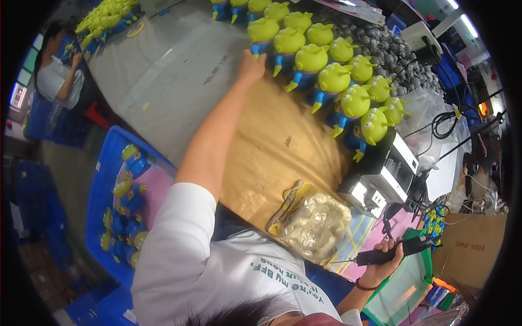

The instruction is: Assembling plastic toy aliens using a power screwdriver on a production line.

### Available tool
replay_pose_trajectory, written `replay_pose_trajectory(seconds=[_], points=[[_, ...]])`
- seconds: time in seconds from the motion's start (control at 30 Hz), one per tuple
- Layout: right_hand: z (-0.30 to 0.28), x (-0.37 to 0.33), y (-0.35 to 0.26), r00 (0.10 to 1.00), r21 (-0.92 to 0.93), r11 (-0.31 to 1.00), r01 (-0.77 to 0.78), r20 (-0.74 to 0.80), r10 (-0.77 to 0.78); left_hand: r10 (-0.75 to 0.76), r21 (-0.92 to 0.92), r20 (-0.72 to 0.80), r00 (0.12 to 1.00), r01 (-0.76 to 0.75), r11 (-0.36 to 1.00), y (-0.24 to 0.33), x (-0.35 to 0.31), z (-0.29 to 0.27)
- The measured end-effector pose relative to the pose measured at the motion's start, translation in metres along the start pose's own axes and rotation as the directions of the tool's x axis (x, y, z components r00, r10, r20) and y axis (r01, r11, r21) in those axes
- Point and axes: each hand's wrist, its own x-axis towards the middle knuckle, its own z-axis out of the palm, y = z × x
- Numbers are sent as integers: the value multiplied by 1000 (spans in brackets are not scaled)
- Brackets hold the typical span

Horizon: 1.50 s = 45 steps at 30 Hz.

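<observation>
My left arm stretches far across the worktable, and my left hand (252, 67) closes on the lower blue body of a green-headed toy figure (263, 31) at the near end of a row. The fingertips are partly hidden behind that figure. Low at the right, my right hand (383, 259) grips a black electric screwdriver (416, 245), its thin bit pointing left toward a clear plastic bag (318, 225) at the table's near edge. More toy figures (334, 77) stand upright in rows beside my left hand.
Behind the rows lies a heap of small grey parts (413, 73). A white-and-black device (389, 174) with cables sits at the right. On my left, a blue bin (103, 174) holds several figures. Another person (60, 76) works at the far left near a pile of green figures (106, 22).
</observation>
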Motion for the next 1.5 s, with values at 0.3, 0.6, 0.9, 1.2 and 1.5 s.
replay_pose_trajectory(seconds=[0.3,0.6,0.9,1.2,1.5], points=[[-2,0,1,971,37,993,-111,218,101,481,374,84,873,-475,797,-52,-306,-204],[25,-17,16,904,6,975,-221,377,203,-94,559,-659,746,570,603,-217,-609,-433],[23,-64,3,878,6,980,-201,445,177,-638,69,-749,179,979,194,-202,-706,-449],[35,-87,5,857,65,963,-261,474,201,-823,-370,-508,-254,927,-58,-272,-732,-405],[27,-28,5,875,50,998,-32,485,4,-893,-578,-424,153,713,397,-158,-721,-466]])
